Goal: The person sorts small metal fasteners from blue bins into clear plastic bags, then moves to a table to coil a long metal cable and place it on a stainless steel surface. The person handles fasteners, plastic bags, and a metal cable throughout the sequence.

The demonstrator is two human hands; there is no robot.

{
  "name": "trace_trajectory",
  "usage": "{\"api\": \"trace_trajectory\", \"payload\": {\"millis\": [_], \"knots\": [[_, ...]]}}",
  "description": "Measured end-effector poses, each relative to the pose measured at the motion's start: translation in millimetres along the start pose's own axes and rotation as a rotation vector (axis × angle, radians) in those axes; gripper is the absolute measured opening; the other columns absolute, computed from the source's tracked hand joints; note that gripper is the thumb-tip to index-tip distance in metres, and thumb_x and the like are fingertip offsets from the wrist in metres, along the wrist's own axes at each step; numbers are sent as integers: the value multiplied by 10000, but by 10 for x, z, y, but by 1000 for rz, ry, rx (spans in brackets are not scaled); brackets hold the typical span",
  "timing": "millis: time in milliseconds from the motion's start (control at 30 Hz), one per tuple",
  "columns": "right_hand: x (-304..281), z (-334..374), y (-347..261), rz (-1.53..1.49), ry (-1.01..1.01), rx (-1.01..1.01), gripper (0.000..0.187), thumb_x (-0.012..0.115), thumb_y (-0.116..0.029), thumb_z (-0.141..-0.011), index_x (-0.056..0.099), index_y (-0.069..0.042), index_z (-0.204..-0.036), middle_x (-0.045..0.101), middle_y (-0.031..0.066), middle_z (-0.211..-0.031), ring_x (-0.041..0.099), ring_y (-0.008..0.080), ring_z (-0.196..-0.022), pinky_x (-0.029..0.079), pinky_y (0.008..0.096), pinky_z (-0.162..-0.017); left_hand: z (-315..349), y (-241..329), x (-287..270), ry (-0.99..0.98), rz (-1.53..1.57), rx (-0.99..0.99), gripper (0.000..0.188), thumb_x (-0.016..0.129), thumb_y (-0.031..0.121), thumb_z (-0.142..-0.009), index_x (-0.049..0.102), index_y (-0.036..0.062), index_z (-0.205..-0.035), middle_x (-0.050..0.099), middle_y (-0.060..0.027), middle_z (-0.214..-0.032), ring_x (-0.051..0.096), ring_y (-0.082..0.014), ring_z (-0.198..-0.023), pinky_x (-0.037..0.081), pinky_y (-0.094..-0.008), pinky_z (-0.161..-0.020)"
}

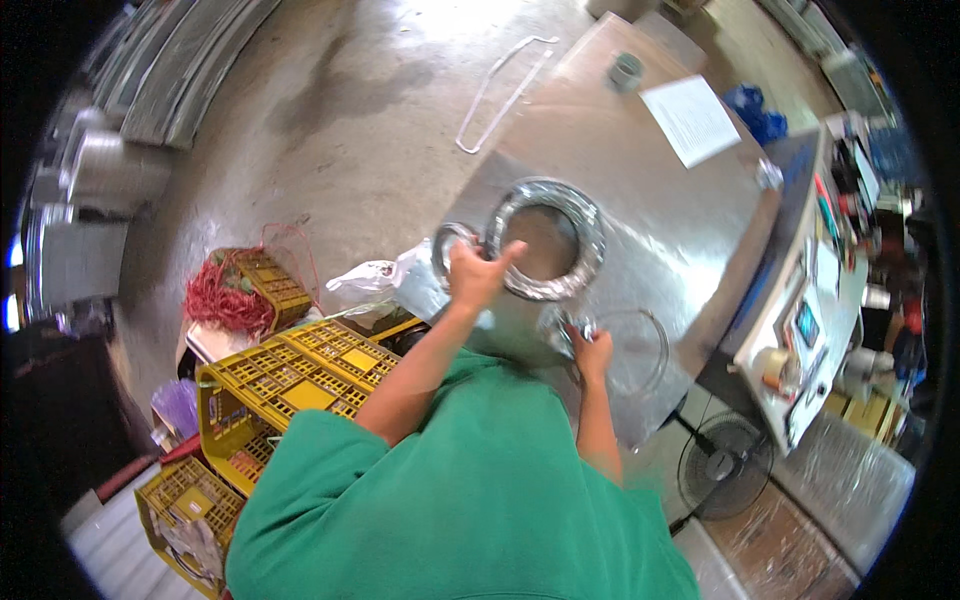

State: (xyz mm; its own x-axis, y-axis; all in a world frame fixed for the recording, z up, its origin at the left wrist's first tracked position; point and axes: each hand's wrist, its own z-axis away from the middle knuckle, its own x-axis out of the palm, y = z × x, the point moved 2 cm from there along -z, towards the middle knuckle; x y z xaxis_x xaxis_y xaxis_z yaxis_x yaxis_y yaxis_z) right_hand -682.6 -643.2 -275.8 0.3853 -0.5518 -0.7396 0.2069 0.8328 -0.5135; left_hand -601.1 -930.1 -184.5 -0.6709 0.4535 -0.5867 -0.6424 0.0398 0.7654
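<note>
A large ring-shaped coil wrapped in shiny silvery film (588, 213) lies on the metal-topped table. My left hand (480, 275) is at its left side, the thumb across the rim and the fingers on the outer side, gripping it. A smaller shiny ring (440, 250) sits right against those fingers; whether they hold it too is unclear. Nearer to me, my right hand (592, 352) is closed on a small shiny thing, blurred and partly hidden by the fingers. Beside it lies a loop of thin, clear-looking strand (665, 350).
A paper sheet (690, 120) and a grey tape roll (626, 70) lie on the table's far part. Yellow crates (300, 370) stand at left, with red string (228, 295) behind. A cluttered side desk (770, 345) and a fan (725, 465) are at right.
</note>
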Motion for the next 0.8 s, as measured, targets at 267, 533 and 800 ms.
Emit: {"api": "trace_trajectory", "payload": {"millis": [267, 533, 800], "knots": [[197, -12, 170, 264, 61, -128, 573, 832, -458, -745, 583, 45, -859, 660, 242, -838, 636, 422, -806, 488, 492, -743, -237, -17, 13, -253, -68, -142, 433, 706, 287, -763, 602, -70, -986, 668, -313, -974, 660, -452, -959, 520, -495, -882], [62, 118, -190, 152, 76, -138, 502, 709, -374, -797, 590, 47, -1042, 688, 264, -952, 670, 448, -903, 513, 508, -804, -149, -531, -741, -31, 66, -201, 311, 704, 197, -782, 699, -14, -1010, 736, -175, -894, 705, -238, -850, 532, -382, -775], [72, -43, -508, 231, 71, -179, 448, 727, -314, -740, 606, 49, -974, 690, 258, -932, 678, 418, -879, 521, 471, -794, -244, -877, -1462, 100, 347, -292, 282, 697, 203, -779, 711, -25, -944, 722, -119, -830, 681, -221, -750, 513, -360, -705]]}}
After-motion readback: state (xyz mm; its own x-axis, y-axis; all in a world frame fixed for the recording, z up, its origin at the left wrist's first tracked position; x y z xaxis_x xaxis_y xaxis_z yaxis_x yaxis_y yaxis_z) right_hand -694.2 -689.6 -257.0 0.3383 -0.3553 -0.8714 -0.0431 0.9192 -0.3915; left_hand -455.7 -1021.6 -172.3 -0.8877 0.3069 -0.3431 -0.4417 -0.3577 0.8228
